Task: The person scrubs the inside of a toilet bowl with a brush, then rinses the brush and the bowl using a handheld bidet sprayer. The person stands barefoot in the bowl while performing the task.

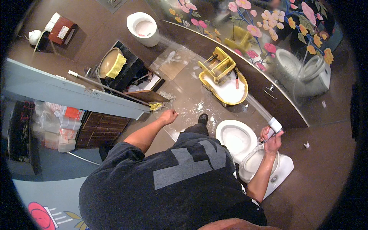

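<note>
My right hand point(271, 139) grips a white hand-held sprayer point(275, 125) above the toilet point(236, 141), whose lid is raised. Streams of water shoot from the sprayer past a yellow mop bucket point(244, 96). White foam fills much of the bucket, and a yellow wringer point(220, 64) sits on it. My left hand point(170, 116) is held out with curled fingers, and nothing shows in it. Near it, a mop with a white pole point(106, 86) and yellow clamp point(155, 106) leans by the door frame, its strings on the wet tiles.
A basin point(110, 63) with a yellow cloth point(117, 66) on its rim stands over an open cabinet door point(148, 95). Beyond is a white rounded fixture point(152, 38). A flower-painted mirror point(253, 17) lines one wall. Wrapped packs point(69, 123) lie past the door frame point(51, 86). The floor is wet.
</note>
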The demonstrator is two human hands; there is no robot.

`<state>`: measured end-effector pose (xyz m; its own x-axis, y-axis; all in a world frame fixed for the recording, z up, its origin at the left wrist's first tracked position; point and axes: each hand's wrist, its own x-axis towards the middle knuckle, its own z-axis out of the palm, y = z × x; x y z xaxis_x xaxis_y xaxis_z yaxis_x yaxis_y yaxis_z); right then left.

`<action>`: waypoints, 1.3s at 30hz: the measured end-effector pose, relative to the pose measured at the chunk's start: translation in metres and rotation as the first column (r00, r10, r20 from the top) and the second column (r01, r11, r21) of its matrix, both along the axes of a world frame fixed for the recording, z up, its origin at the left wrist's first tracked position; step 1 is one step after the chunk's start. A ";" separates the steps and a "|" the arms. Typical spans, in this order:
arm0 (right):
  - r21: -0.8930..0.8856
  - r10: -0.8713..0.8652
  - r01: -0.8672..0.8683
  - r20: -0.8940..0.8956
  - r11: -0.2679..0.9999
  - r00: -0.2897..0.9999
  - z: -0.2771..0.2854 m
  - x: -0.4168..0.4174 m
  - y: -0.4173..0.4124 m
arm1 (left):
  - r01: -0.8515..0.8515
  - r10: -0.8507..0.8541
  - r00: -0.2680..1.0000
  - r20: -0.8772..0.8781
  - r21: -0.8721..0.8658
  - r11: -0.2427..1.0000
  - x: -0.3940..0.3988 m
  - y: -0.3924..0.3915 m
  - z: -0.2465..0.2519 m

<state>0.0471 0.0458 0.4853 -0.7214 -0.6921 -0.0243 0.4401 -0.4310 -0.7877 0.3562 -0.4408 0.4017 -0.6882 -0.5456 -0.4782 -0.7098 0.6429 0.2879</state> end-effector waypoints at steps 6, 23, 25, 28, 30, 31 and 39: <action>-0.006 -0.062 0.062 -0.035 0.998 0.997 0.017 -0.001 -0.001 | 0.003 -0.003 1.000 0.027 0.018 1.000 -0.003 0.000 0.000; -0.020 -0.068 0.067 -0.050 0.998 0.996 0.020 0.001 -0.005 | -0.015 0.015 1.000 0.013 0.028 0.999 0.003 -0.005 -0.009; -0.021 -0.070 0.069 -0.055 0.997 0.996 0.021 0.000 -0.005 | -0.015 0.015 1.000 0.007 0.022 1.000 0.003 -0.003 -0.008; -0.017 -0.056 0.055 -0.077 0.998 0.995 0.021 -0.001 -0.004 | -0.013 0.013 1.000 0.009 0.015 1.000 0.002 0.000 -0.005; -0.036 -0.052 0.050 -0.073 0.998 0.996 0.022 -0.001 -0.004 | -0.015 0.014 1.000 0.022 0.015 1.000 0.000 0.002 -0.002; -0.045 -0.051 0.048 -0.071 0.998 0.996 0.023 -0.001 -0.004 | -0.010 0.009 1.000 0.015 0.021 1.000 -0.002 0.003 0.000; -0.005 -0.051 0.050 -0.065 0.999 0.997 0.018 0.000 -0.001 | 0.001 0.000 1.000 -0.017 0.045 0.999 0.001 0.004 -0.002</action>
